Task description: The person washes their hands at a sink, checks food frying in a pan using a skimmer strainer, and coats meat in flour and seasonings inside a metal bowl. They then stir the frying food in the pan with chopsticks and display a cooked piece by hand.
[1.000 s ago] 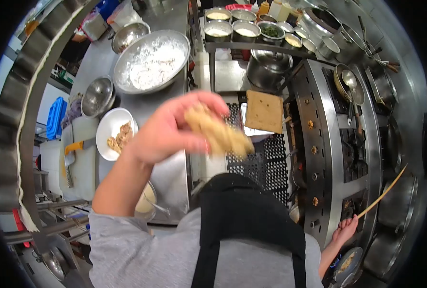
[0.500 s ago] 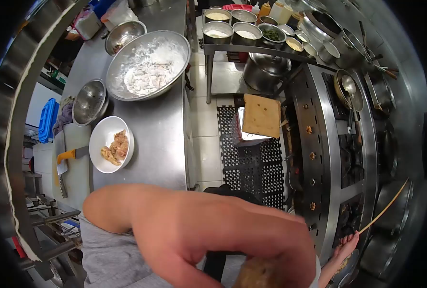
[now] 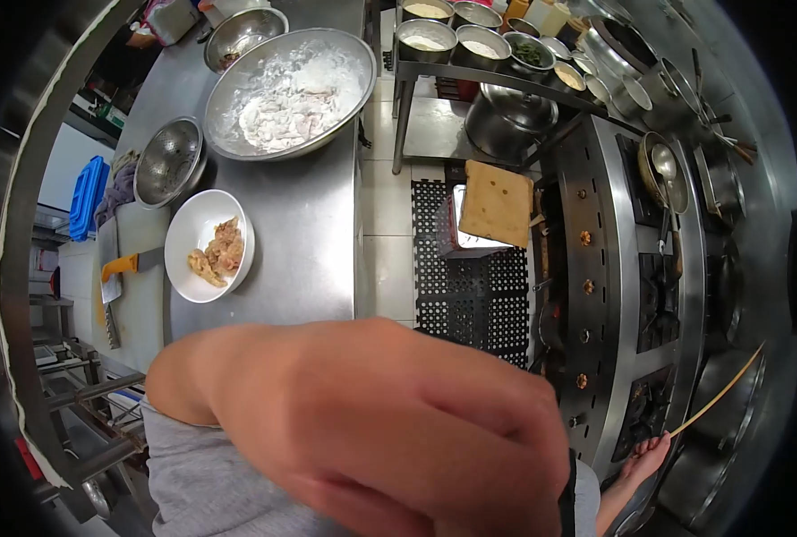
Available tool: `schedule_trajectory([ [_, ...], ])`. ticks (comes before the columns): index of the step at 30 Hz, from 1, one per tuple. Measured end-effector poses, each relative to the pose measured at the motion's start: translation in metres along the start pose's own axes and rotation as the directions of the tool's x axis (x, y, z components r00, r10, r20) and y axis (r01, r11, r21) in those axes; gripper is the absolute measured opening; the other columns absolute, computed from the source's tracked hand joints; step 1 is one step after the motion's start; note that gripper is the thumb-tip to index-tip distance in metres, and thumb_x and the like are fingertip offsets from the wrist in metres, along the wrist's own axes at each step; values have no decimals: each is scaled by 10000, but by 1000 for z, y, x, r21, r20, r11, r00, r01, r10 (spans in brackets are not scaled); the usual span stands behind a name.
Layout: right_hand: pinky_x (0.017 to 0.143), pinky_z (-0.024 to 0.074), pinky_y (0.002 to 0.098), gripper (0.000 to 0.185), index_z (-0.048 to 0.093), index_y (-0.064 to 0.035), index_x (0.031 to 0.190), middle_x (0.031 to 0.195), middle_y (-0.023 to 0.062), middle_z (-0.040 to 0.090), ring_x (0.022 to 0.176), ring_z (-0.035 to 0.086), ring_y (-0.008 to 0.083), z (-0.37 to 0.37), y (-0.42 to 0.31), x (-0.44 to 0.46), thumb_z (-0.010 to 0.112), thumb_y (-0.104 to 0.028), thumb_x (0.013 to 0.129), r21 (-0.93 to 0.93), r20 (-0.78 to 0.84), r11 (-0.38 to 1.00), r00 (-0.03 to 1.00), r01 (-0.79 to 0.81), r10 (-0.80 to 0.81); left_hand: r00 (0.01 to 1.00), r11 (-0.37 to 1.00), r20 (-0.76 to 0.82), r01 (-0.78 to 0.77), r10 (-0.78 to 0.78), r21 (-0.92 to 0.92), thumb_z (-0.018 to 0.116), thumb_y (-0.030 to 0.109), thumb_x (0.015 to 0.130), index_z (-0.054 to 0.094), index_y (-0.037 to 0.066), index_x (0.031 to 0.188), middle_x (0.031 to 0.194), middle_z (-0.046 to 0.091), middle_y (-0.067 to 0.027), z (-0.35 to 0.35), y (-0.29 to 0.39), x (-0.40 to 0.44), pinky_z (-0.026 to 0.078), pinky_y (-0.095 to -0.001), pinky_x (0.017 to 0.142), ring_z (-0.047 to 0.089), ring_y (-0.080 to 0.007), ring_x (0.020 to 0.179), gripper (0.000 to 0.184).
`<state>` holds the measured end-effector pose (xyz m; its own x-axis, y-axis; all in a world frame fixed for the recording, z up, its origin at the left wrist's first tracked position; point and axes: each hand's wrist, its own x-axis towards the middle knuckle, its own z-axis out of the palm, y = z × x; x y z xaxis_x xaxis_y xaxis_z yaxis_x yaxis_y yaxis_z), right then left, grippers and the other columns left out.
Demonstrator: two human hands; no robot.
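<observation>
Very close to the camera, my left hand point(image 3: 425, 412) fills the lower middle, its fingers curled in. The fingertips and anything between them are hidden. At lower right, my right hand point(image 3: 646, 456) is closed around a long thin wooden stick point(image 3: 720, 394), which points up and away over the stove side. On the steel counter point(image 3: 313, 242) stands a white bowl point(image 3: 179, 259) with pieces of raw meat point(image 3: 221, 251). Behind it, a large steel bowl point(image 3: 228, 134) holds white flour with coated pieces.
A perforated bowl point(image 3: 170, 161) and a yellow-handled knife point(image 3: 123, 264) lie at the left. The gas stove point(image 3: 626, 268) runs along the right, with a pan and ladle point(image 3: 663, 163). A box topped with a brown board point(image 3: 497, 206) stands on the floor mat point(image 3: 465, 300).
My left hand has shifted and looms larger near the camera, its curled fingers now more visible. The view has tilted slightly, with the counter items higher in frame. My right hand keeps the stick.
</observation>
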<state>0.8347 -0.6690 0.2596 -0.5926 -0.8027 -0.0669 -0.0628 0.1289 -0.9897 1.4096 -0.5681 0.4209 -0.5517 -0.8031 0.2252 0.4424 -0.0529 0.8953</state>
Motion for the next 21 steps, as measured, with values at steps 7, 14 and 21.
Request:
schedule_trajectory([
  [7, 389, 209, 209, 225, 510, -78, 986, 585, -44, 319, 443, 264, 42, 2, -3, 4, 490, -286, 901, -5, 14, 1000, 1000, 23, -23, 809, 819, -152, -540, 568, 193, 660, 170, 793, 614, -32, 853, 926, 558, -150, 9, -35, -4, 486, -265, 678, 571, -208, 825, 216],
  [14, 398, 218, 216, 237, 503, -78, 994, 588, -41, 309, 447, 260, 50, 2, -3, 4, 488, -297, 903, 1, 15, 1000, 1000, 14, -14, 877, 914, -284, -405, 388, -2, 634, 78, 795, 570, 21, 818, 858, 561, -251, -5, -48, -2, 532, -269, 593, 614, -262, 699, 89],
  [21, 402, 222, 219, 197, 494, -102, 939, 586, -47, 311, 444, 251, 52, -1, -2, 4, 487, -296, 904, 22, 1, 1000, 1000, 2, -2, 860, 878, -498, -319, 110, -357, 594, 312, 837, 420, 97, 1060, 1060, 515, -176, -25, -84, -7, 498, -210, 670, 590, -186, 823, 355],
])
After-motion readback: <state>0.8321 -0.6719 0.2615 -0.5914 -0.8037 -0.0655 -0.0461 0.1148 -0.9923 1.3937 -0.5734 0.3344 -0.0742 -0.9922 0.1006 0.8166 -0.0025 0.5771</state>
